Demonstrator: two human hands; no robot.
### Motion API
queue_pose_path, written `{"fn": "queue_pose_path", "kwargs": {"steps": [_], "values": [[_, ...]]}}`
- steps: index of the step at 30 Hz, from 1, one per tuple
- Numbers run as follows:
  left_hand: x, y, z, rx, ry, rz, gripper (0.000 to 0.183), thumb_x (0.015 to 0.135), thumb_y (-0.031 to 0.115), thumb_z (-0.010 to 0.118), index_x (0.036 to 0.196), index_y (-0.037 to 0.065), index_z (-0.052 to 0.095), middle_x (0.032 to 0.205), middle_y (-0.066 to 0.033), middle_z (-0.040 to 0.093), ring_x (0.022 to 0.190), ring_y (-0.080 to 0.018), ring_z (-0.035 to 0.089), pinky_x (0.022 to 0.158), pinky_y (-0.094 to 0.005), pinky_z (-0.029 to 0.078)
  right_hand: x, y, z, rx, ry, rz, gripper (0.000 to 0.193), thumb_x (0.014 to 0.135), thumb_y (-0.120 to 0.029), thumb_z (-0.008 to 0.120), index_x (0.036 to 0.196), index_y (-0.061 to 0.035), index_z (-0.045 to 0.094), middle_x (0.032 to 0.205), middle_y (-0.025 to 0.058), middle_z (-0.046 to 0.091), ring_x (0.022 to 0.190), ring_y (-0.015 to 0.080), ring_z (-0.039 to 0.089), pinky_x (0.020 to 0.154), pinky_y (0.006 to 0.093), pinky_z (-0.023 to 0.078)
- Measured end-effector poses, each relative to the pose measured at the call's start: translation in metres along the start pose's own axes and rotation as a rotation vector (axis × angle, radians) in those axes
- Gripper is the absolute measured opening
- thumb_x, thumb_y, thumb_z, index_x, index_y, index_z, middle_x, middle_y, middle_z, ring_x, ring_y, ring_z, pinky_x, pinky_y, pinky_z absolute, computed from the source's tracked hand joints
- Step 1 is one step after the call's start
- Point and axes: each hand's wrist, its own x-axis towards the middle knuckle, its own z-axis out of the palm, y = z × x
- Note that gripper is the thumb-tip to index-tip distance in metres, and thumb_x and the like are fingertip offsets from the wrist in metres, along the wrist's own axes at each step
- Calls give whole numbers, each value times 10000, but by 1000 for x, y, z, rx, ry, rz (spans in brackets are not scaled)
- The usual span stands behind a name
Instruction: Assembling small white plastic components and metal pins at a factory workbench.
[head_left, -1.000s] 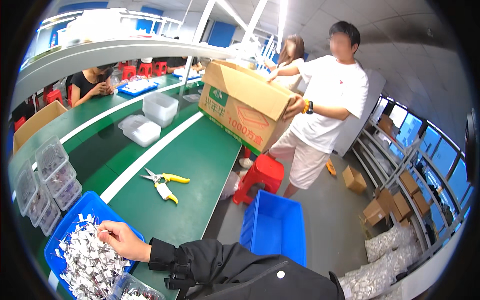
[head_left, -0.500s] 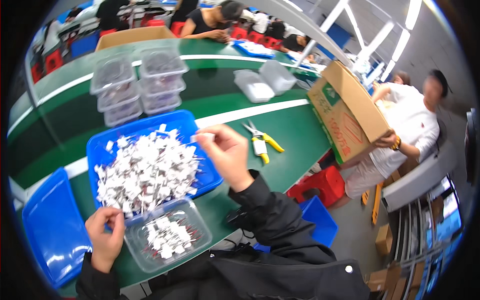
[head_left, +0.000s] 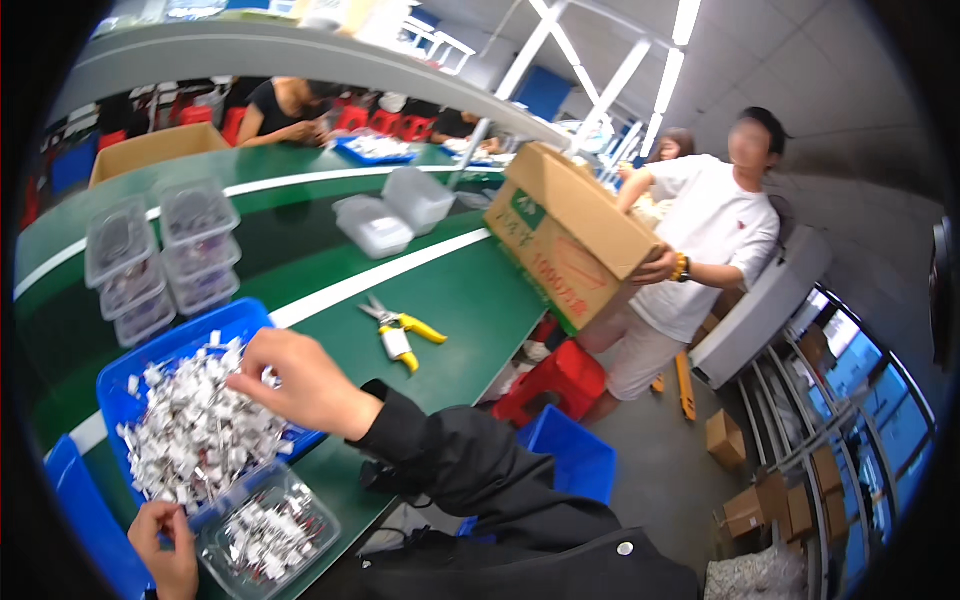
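Small white pieces with thin dark and red wires (head_left: 200,420) are heaped in a blue tray (head_left: 112,385). My right hand (head_left: 305,382) hovers over the heap's right side, its thumb and finger curled into a pinch; what it may hold is hidden. Against the tray's near side stands a clear plastic box (head_left: 325,545) with a smaller pile of the same white pieces (head_left: 270,535). My left hand (head_left: 165,550) is at the box's left edge, fingertips closed together; anything between them is too small to make out.
Yellow-handled cutters (head_left: 400,335) lie on the green table (head_left: 455,320). Stacked clear boxes (head_left: 200,245) stand beyond the tray, a blue lid (head_left: 85,520) at left. On the right a person (head_left: 700,230) holds a large carton (head_left: 570,240); a red stool (head_left: 560,385) and blue bin (head_left: 575,450) are below.
The view has swung right, so the table things sit further left. My right hand has come from the tray's right rim to over the heap. The left hand stays by the clear box.
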Motion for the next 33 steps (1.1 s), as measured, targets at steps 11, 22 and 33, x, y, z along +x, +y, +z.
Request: {"fn": "queue_pose_path", "kwargs": {"steps": [11, 22, 33], "values": [[18, 25, -10, 102, -115, 192, 161, 880, 79, 695, 767, 0, 611, 642, -69, 563, 527, -135, 476, 504, -278, 394, -2, -18, -37, 94, 32, 50, 302, 879, -130, 677, 659, 13, 527, 644, 130, 535, 604, 290, 534, 540, 369, 404], [7, 14, 6, 47, -30, 39, 245, 786, 25, 661, 644, 25, 460, 604, -47, 449, 539, -143, 450, 523, -282, 341, 57, 54, -138, -731, 415, -167, 597, 751, -163, 739, 1249, 17, 464, 1211, 220, 492, 1131, 400, 458, 972, 455, 391], [18, 35, -7, 136, -145, 214, 133, 860, 46, 699, 771, -2, 612, 650, -79, 570, 532, -135, 489, 511, -272, 407, 231, 8, -67, -895, 390, -783, 872, 723, -512, 727, 1351, 9, 420, 1289, 158, 455, 1233, 323, 405, 1077, 477, 278]]}}
